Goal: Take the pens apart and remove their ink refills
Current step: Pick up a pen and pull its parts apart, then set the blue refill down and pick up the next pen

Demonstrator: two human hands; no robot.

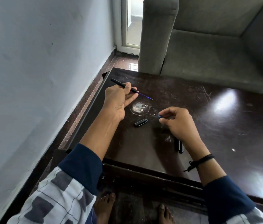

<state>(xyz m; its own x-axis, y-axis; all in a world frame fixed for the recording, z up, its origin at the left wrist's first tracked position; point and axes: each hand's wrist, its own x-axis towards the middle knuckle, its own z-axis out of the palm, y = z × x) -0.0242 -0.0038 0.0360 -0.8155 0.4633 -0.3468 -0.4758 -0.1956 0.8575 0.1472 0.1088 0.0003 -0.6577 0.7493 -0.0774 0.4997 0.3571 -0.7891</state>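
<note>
My left hand point(119, 98) grips a black pen barrel point(118, 83) above the dark table point(224, 126), and a thin blue ink refill point(144, 95) sticks out of the barrel's right end. My right hand point(176, 122) pinches a small blue tip piece point(159, 116) between thumb and fingers. A black pen cap point(140, 122) lies on the table between my hands. Two more black pens point(179, 146) lie side by side under my right wrist, partly hidden by it.
A round whitish stain point(138, 107) marks the tabletop near the cap. A grey sofa point(208, 46) stands behind the table. A pale wall point(38, 62) runs along the left, close to the table's left edge. My bare feet point(106, 206) show below the table's near edge.
</note>
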